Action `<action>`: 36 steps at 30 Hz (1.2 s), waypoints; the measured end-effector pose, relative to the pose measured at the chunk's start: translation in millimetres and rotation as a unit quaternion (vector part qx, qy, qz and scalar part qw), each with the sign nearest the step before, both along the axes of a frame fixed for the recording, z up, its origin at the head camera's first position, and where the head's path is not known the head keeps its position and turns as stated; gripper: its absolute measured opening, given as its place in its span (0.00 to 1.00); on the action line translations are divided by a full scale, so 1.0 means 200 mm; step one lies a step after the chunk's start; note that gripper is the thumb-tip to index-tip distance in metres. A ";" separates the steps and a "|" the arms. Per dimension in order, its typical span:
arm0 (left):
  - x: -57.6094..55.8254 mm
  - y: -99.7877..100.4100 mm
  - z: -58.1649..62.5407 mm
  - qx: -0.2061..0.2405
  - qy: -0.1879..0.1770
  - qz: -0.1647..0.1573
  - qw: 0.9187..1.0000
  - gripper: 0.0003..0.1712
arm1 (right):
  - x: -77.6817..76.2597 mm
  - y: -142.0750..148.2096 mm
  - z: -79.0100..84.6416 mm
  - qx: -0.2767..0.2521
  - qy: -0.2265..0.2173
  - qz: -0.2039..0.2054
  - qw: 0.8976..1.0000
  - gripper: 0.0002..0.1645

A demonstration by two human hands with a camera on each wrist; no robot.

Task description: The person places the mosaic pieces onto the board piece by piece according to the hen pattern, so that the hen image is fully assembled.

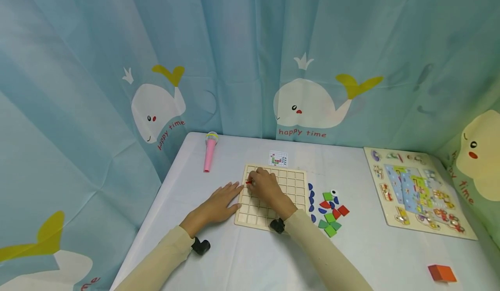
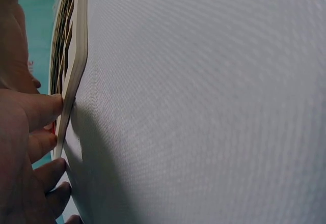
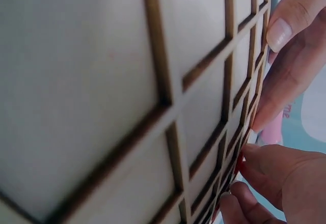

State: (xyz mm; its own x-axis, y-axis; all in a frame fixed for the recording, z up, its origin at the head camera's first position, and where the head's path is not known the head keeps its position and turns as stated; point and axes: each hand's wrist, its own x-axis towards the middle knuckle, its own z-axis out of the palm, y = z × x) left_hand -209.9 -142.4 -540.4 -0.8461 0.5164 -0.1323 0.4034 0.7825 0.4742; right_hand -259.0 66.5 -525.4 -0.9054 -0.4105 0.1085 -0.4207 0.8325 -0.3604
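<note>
A square wooden grid board (image 1: pixel 254 219) lies on the white table. Over its upper left part, my right hand (image 1: pixel 268 191) pinches a small red piece (image 1: pixel 248 182) close to the cells at the left edge. In the right wrist view the red piece (image 3: pixel 239 164) shows at the fingertips, mostly hidden by them. Fingers fairly straight, my left hand (image 1: pixel 218 204) rests with its fingertips along the board's left side. The left wrist view has these fingers (image 2: pixel 43 109) touching the board's rim (image 2: pixel 77 46).
Blue half-round pieces (image 1: pixel 311 200) line the board's right side, beside a loose group of green pieces (image 1: pixel 330 217) and red pieces (image 1: pixel 343 210). A pattern card (image 1: pixel 278 158) lies behind the board. Farther out are a pink toy microphone (image 1: pixel 209 154), a picture puzzle (image 1: pixel 394 221) and an orange block (image 1: pixel 442 273).
</note>
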 end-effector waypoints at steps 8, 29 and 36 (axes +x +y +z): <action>0.00 0.00 -0.01 0.006 0.002 0.001 1.000 0.36 | 0.01 0.01 0.01 -0.002 0.014 0.000 1.000 0.09; -0.01 0.00 -0.03 -0.007 0.005 0.008 1.000 0.38 | 0.01 0.19 0.06 -0.027 -0.020 -0.008 0.999 0.16; -0.01 0.00 -0.03 -0.002 0.000 0.013 1.000 0.38 | 0.01 0.53 0.13 -0.027 -0.069 -0.050 0.996 0.22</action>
State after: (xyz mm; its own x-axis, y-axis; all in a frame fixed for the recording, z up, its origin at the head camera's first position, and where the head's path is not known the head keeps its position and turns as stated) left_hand -211.1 -141.5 -546.5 -0.8596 0.4930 -0.1345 0.3820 0.7946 0.4718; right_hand -257.7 171.7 -498.4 -0.9495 -0.3139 -0.0003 -0.2794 0.8456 -0.4548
